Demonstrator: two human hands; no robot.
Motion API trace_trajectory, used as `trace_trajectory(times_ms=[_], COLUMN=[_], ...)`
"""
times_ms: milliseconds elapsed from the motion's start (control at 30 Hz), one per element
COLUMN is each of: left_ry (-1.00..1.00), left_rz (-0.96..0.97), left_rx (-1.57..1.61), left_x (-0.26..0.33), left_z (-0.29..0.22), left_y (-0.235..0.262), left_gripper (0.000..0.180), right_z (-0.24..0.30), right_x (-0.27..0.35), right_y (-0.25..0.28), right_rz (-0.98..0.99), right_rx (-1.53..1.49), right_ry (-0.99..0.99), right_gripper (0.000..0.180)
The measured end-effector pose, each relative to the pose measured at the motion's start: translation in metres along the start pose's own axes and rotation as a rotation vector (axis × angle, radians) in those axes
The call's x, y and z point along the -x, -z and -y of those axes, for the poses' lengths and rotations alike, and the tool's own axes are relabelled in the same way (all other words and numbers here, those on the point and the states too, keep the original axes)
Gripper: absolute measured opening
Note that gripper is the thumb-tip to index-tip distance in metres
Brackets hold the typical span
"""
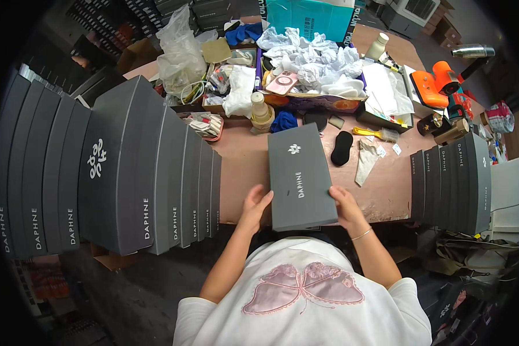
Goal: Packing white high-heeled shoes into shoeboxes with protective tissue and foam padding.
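A person's left hand [254, 206] and right hand [347, 209], fingers together and pressed flat, grip one long grey cardboard box [300, 176] at the pink table's [242, 173] near edge; four similar boxes [451, 181] stand upright to the right.

Bare tabletop [242, 173] either side of the grey box [300, 176], walled by box stacks left [127, 173] and right [452, 181].

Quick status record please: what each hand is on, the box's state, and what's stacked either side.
left hand: grips the near left edge of the grey box
right hand: grips its near right edge
box state: lid on, lying flat on the table
left side: row of grey boxes on edge
right side: smaller row of boxes
beyond box: black insole
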State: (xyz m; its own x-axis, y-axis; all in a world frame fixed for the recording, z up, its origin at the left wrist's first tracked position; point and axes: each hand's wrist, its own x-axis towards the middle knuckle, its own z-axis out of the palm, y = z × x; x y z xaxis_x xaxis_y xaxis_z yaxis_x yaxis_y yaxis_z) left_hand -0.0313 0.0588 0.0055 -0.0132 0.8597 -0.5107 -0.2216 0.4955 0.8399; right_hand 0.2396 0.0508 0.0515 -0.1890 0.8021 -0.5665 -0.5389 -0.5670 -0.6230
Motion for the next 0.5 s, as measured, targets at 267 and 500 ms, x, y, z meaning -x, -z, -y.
trace_trajectory(times_ms=[267,500], left_ry=[-0.577,-0.808], left_rz=[-0.195,0.433], left_rx=[-0.421,-1.225], left_x=[0.007,-0.035], left_z=[-0.081,0.007], left_y=[0.056,-0.067], left_gripper=[0.030,0.054], right_z=[-0.064,-0.053], right_x=[-0.013,-0.108], right_y=[-0.067,0.002], right_rz=[0.021,-0.190], right_rx=[1.451,2.001], right_ry=[0.818,0.593], right_gripper=[0.056,0.056])
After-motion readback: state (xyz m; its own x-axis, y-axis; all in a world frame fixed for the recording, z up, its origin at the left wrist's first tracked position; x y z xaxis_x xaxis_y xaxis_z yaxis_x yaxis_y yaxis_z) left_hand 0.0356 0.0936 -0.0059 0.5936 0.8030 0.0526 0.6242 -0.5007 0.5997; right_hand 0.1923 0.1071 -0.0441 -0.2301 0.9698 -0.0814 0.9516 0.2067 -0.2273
